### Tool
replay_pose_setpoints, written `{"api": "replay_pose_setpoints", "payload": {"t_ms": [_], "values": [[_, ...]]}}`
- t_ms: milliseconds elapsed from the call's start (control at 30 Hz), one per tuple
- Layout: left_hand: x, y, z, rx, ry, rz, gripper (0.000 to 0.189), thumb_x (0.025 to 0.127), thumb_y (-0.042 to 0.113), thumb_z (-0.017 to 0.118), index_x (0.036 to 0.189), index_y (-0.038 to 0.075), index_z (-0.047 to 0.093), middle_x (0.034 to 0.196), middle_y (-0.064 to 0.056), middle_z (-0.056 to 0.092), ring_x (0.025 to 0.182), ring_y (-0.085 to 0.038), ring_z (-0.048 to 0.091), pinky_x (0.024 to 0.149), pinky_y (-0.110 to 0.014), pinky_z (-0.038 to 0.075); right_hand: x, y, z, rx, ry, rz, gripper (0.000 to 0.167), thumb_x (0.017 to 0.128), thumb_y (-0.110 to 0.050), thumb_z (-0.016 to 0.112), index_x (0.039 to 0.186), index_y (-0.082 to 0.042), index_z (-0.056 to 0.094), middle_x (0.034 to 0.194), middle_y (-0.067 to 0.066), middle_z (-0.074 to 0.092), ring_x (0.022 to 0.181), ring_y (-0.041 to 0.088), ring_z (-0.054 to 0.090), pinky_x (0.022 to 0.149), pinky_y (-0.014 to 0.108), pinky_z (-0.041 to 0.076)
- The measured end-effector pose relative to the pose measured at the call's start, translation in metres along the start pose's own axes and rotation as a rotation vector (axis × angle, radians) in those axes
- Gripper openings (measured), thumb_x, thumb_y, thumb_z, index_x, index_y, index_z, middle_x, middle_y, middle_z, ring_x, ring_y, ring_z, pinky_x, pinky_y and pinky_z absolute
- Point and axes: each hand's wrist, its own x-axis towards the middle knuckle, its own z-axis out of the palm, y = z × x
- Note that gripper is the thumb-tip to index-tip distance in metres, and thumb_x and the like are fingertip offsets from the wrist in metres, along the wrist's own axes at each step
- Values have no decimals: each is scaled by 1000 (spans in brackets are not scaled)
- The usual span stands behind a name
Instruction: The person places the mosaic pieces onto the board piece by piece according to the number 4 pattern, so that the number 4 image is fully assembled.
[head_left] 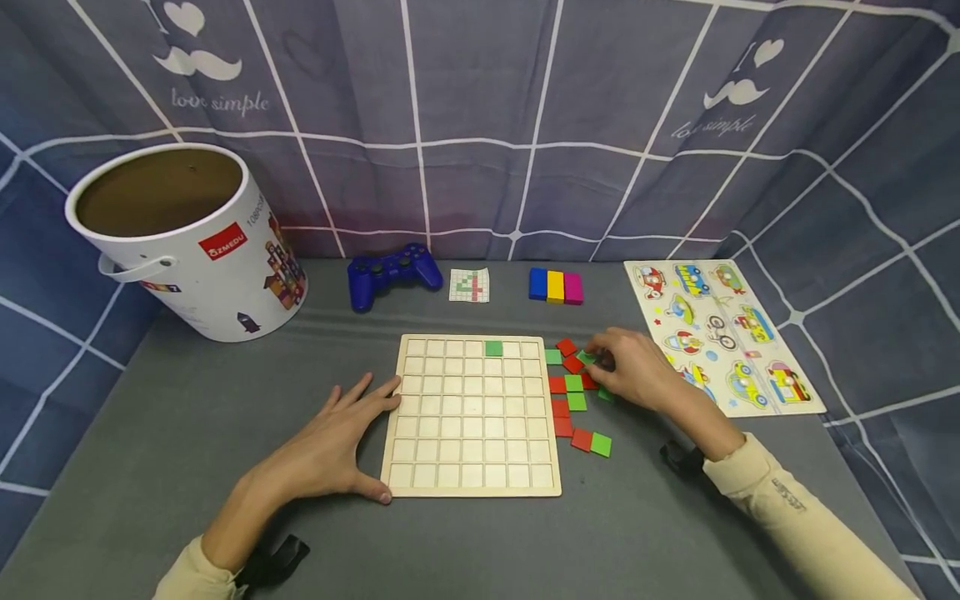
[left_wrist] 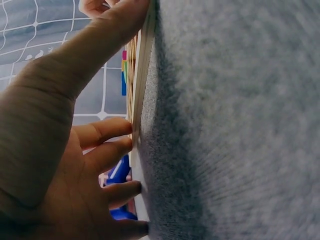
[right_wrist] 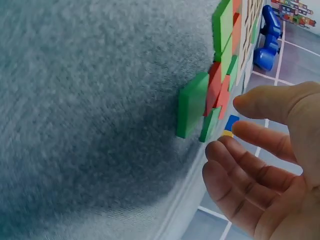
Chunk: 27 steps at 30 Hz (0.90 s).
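A wooden grid board (head_left: 453, 408) lies on the grey table, with one green tile (head_left: 493, 348) in its top row. My left hand (head_left: 318, 454) has its fingers spread, with fingertips and thumb (left_wrist: 107, 37) touching the board's left side. Red and green square tiles lie loose along the right side, among them a red tile (head_left: 582, 439) and a green tile (head_left: 601, 445). Over the upper tiles hovers my right hand (head_left: 633, 367), its fingertips close to a green tile (right_wrist: 210, 124). In the right wrist view, thumb and forefinger are apart with nothing seen between them.
Behind the board are a blue game controller (head_left: 393, 273), a small pattern card (head_left: 469, 286) and blue, yellow and magenta blocks (head_left: 555, 286). A white bucket (head_left: 187, 275) stands at the left; a vehicle picture board (head_left: 720, 337) lies at the right. A tiled-pattern curtain (head_left: 480, 108) hangs behind.
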Motion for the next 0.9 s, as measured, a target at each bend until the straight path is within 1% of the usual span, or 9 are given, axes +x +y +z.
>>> {"api": "replay_pose_setpoints", "payload": {"t_ms": [133, 233, 367, 533, 667, 800, 900], "values": [[0, 0, -1, 4, 4, 6, 124, 49, 68, 90, 152, 16, 44, 165, 1, 22, 151, -37, 10, 109, -74, 8, 3, 1, 3, -10, 8, 28, 21, 84, -15, 77, 102, -4, 74, 89, 6, 66, 77, 19, 61, 67, 36, 51], [0, 0, -1, 6, 0, 8, 124, 49, 69, 89, 152, 16, 44, 165, 1, 22, 151, -37, 10, 109, -74, 9, 5, 3, 4, -20, -4, 50, 23, 83, -16, 78, 103, -4, 74, 87, 5, 64, 75, 18, 58, 65, 35, 48], [-1, 0, -1, 5, 1, 5, 124, 49, 68, 89, 152, 16, 44, 165, 1, 22, 151, -37, 10, 109, -73, 8, 7, 6, 5, -28, -18, 54, 23, 83, -15, 77, 102, -4, 74, 84, 4, 62, 74, 17, 55, 64, 35, 46], [-1, 0, -1, 1, -3, 4, 124, 49, 69, 89, 152, 16, 44, 165, 1, 21, 151, -37, 9, 110, -73, 8, 10, 6, 4, -28, -8, 35, 22, 81, -12, 76, 102, -4, 75, 84, 4, 62, 73, 16, 55, 63, 34, 46], [-2, 0, -2, -7, -11, 5, 123, 50, 69, 89, 152, 17, 44, 165, 2, 20, 151, -36, 9, 110, -73, 7, 12, 4, 4, -20, 16, 17, 22, 80, -10, 76, 102, -3, 75, 86, 4, 63, 73, 16, 57, 63, 34, 48], [-2, 0, -2, -6, -11, 7, 122, 50, 68, 89, 152, 16, 44, 165, 3, 20, 151, -36, 9, 110, -73, 7, 17, -6, 5, -13, 34, -3, 21, 81, -11, 76, 101, -5, 75, 88, 4, 63, 72, 15, 57, 62, 34, 48], [-3, 1, -2, -6, -12, 5, 122, 51, 67, 90, 152, 16, 44, 165, 2, 20, 151, -36, 9, 109, -74, 7, 23, -17, 7, -1, 32, -33, 21, 82, -12, 78, 102, -6, 75, 90, 4, 64, 71, 15, 56, 61, 33, 46]]}}
